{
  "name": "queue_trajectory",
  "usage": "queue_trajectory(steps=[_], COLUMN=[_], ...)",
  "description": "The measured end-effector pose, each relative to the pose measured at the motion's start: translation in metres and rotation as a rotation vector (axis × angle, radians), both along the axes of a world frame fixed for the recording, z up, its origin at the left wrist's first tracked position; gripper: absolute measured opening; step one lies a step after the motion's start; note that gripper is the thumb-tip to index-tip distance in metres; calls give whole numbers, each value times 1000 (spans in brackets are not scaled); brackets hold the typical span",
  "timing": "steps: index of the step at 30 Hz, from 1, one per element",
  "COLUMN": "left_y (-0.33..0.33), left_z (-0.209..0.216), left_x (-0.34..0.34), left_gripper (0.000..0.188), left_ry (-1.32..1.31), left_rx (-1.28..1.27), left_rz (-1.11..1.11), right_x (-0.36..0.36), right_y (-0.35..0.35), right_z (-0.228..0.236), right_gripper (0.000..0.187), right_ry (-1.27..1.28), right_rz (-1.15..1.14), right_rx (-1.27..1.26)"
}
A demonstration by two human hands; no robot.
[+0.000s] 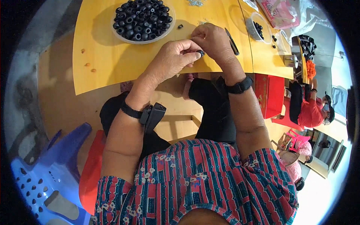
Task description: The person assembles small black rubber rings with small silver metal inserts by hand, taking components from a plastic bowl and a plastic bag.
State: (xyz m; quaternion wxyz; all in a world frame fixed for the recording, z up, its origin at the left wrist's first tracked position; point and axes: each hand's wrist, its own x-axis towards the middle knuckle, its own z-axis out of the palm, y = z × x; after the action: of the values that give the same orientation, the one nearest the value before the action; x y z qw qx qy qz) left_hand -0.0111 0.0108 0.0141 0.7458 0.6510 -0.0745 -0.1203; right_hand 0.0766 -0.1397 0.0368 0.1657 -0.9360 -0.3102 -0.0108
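The left hand pinches a black bead between thumb and fingertips, over the table near its front edge. The right hand is just beside it, thumb and fingers drawn narrow together; whether anything sits between them, I cannot tell. Beyond the left hand stands a round tub heaped with more beads. A loose bead lies between the tub and the right hand. A dark tool lies just right of the right hand. Silvery bits lie at the far side. A second tub, with some beads inside, stands farther right, and three orange bits lie near the table's left edge
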Motion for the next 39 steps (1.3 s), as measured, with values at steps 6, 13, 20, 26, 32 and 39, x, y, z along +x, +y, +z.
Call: queue_trajectory(steps=[6, 13, 20, 26, 32, 39], left_y=[3, 1, 0, 4, 3, 3], left_z=[4, 0, 2, 3, -2, -1], left_x=[-1, -3, -5, -4, 1, 1], left_gripper=[16, 17, 13, 13, 13, 15], left_ry=[-24, -39, -37, -13, 22, 81], left_rx=[102, 85, 38, 77, -140, -316], left_rz=[-33, 20, -5, -33, 30, 173], right_x=[3, 45, 50, 56, 49, 2], right_y=[3, 50, 57, 48, 32, -1], right_z=[11, -10, -29, -15, -10, 19], right_gripper=[22, 43, 30, 18, 19, 19], right_ry=[0, -349, -276, -148, -108, 874], right_rz=[-83, 322, 364, 348, 125, -94], right_rx=[185, 226, 186, 141, 148, 1141])
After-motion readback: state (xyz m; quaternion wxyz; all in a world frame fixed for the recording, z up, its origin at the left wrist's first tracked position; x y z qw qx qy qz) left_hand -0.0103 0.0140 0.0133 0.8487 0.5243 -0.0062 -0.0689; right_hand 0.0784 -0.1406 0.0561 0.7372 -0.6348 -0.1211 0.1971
